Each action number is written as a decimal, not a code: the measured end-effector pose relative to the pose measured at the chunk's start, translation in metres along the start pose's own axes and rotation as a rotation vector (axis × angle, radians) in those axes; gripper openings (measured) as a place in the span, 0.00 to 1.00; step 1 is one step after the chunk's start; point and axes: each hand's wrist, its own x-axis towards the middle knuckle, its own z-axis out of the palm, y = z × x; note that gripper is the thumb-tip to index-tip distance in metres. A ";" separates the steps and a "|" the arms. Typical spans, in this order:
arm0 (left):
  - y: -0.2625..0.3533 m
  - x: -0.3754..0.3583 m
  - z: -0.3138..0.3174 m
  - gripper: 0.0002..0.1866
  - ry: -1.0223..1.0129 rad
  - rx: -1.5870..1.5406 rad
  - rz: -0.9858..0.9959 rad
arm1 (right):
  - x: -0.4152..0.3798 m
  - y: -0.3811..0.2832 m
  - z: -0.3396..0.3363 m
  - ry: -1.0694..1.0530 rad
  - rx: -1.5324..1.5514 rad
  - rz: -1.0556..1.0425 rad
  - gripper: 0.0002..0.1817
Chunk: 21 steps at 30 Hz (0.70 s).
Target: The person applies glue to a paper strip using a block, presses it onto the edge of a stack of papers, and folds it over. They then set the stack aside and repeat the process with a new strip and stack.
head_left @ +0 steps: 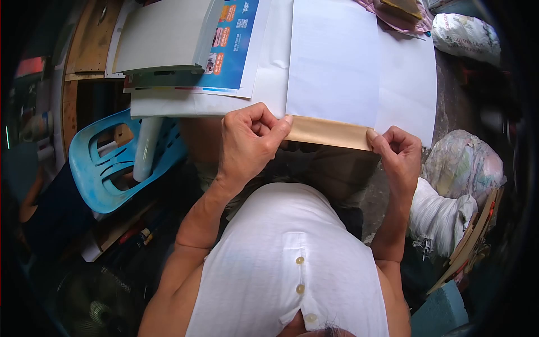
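Note:
A glossy tan paper strip (328, 132) runs along the near edge of a long white sheet (334, 62), right at the front of the table. My left hand (252, 137) pinches the strip's left corner between thumb and finger. At the opposite corner, my right hand (400, 154) grips it the same way, thumb on top. Between the two hands the strip looks flat and stretched straight, its near side out past the table edge. The underside of the strip is hidden.
On the table's left lie a stack of grey boards (168, 36) and a blue printed sheet (238, 53). A light-blue plastic chair (90, 160) stands below. To the right are a filled plastic bag (466, 165), a white string bundle (441, 216) and a white sack (466, 36).

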 end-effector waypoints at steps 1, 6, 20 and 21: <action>0.002 0.000 -0.002 0.13 0.002 -0.004 -0.020 | -0.001 0.002 -0.001 0.015 -0.011 -0.033 0.16; -0.003 -0.008 -0.025 0.12 0.198 0.082 0.286 | -0.010 -0.011 -0.006 0.212 -0.236 -0.214 0.16; 0.021 0.087 0.013 0.59 -0.216 0.779 0.876 | 0.061 -0.059 0.018 -0.276 -0.753 -0.585 0.28; 0.020 0.090 0.014 0.58 -0.231 0.769 0.884 | 0.061 -0.059 0.018 -0.291 -0.764 -0.599 0.28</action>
